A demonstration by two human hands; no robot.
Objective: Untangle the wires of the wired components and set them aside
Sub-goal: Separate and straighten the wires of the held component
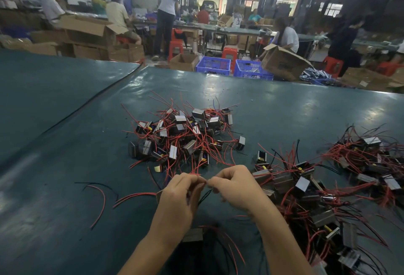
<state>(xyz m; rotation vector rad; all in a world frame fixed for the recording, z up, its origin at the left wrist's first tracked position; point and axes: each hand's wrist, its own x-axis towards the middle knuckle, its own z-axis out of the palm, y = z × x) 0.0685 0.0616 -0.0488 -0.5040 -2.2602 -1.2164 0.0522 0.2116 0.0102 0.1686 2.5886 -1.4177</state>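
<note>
A tangled heap of small block-shaped components with red and black wires [183,134] lies on the green table mat ahead of me. My left hand [179,196] and my right hand [236,187] meet just in front of it, fingertips together, each pinching a thin wire [206,181]. A component [159,196] shows at the left edge of my left hand, its red wires trailing left and black wires hanging below the fingers. Another component [193,234] lies under my left wrist.
A long spread of components with wires [317,193] lies to the right of my right arm, reaching the far right. Loose red and black wires [99,198] lie to the left. Past the far table edge [218,75] are blue crates, cardboard boxes and seated people.
</note>
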